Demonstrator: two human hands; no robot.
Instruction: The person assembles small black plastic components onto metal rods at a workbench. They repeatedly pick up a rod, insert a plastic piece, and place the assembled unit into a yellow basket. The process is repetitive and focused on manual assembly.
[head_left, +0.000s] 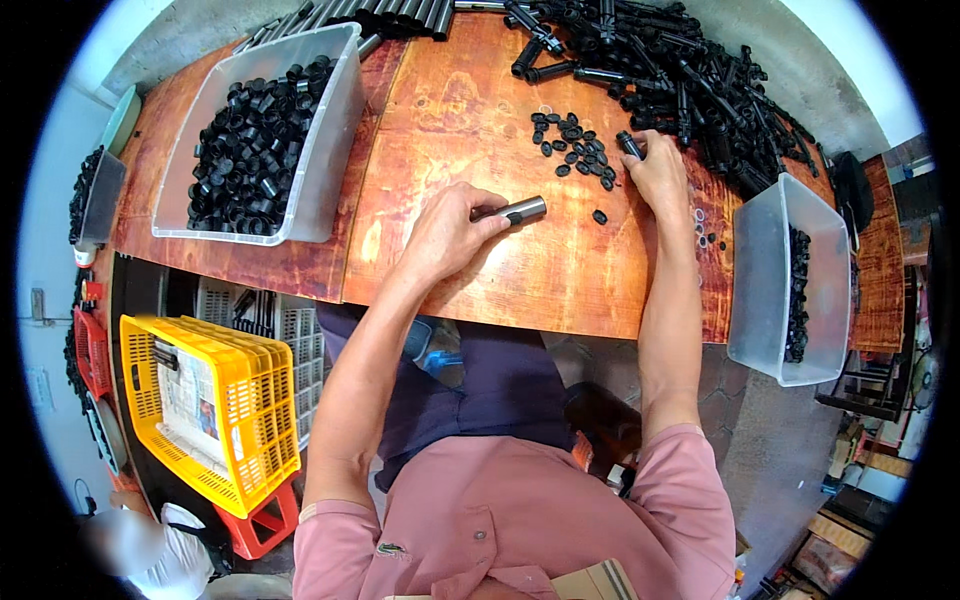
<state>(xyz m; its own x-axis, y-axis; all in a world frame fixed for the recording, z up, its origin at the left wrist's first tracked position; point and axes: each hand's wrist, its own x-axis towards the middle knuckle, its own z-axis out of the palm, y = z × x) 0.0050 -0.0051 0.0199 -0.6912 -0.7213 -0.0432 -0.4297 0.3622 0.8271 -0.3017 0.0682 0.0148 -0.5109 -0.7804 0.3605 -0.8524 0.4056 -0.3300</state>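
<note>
Left hand point(445, 232) closed on a silver-and-black tube point(528, 210), right hand point(658, 172) on a black cylinder point(628, 144) near small black caps point(572, 133).

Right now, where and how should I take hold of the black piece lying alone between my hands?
Probably by its opposite edges, pinched from above: this small roundish piece lies low on the table, apart from the cluster, so its edges seem free.

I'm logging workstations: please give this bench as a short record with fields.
Left hand: holds silver-and-black cylindrical tube
Right hand: grips short black cylindrical part
Beside right hand: scattered small black oval pieces
Surface: glossy reddish-brown wooden tabletop
Left side: translucent rectangular plastic bin of short black cylindrical pieces
Far right: heap of black tubular parts
</note>
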